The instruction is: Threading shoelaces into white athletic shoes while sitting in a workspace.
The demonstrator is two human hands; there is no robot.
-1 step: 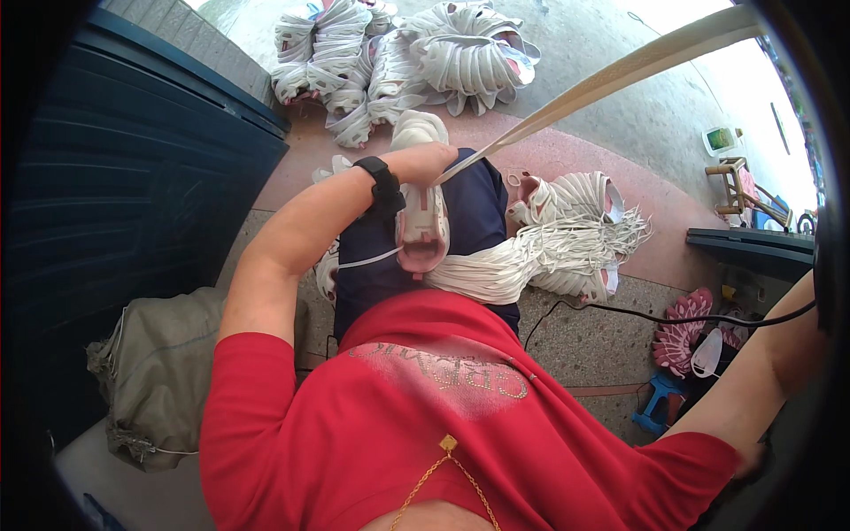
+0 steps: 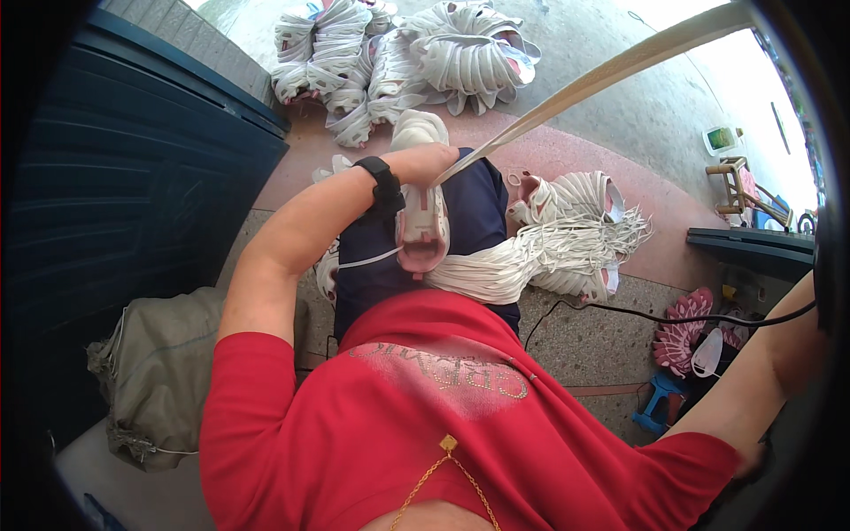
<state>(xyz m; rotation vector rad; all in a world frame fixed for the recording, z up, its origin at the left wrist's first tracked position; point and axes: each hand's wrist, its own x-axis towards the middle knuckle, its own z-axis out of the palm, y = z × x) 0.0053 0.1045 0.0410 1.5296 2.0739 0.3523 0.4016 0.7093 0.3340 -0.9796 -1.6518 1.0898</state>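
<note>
A white and pink shoe upper point(image 2: 423, 234) lies across my lap, its rounded white end point(image 2: 418, 128) pointing away from me. My left hand point(image 2: 431, 165), with a black watch on the wrist, is closed on its middle; the fingers' far side is hidden. From beside this hand a pale lace point(image 2: 575, 93) stretches taut to the upper right, growing wide and blurred. My right arm point(image 2: 770, 380) reaches out past the right rim, and its hand is out of sight. A thick bundle of white laces point(image 2: 496, 274) runs over my thigh to the right, near the shoe.
Stacked white shoe uppers point(image 2: 469, 57) lie ahead on the floor, with more uppers point(image 2: 575, 195) to my right. A dark blue panel point(image 2: 150, 177) stands at left above a grey-green sack point(image 2: 173, 354). A black cable point(image 2: 637, 311) crosses at right, near a blue stool point(image 2: 657, 403).
</note>
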